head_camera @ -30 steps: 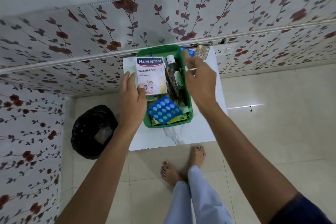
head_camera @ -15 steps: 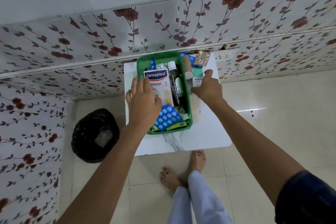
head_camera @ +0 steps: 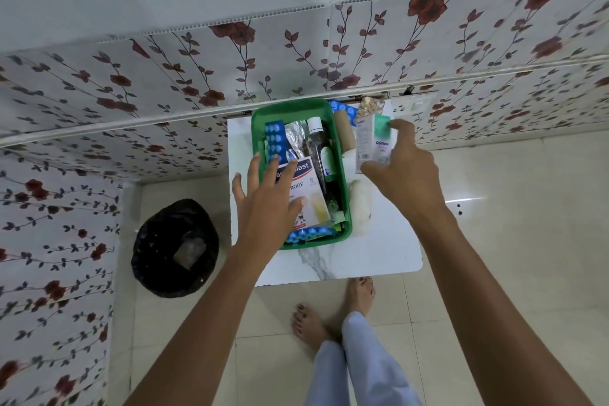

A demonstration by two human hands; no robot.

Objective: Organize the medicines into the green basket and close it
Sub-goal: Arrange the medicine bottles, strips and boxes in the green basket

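A small white marble-patterned table (head_camera: 379,250) stands against a wall of red-flower panels, with one black-lined bin (head_camera: 176,247) on the tiled floor beside it; on the table sits one green plastic basket (head_camera: 344,194), unlidded, holding a white plaster box (head_camera: 309,194) reading "ROOF" and "8", two blue blister strips, one clear bottle (head_camera: 314,142) and foil packets; the left hand (head_camera: 268,204) rests spread flat on the plaster box; the right hand (head_camera: 407,171) pinches a white-and-green carton (head_camera: 370,145), lettering blurred, just right of the basket.
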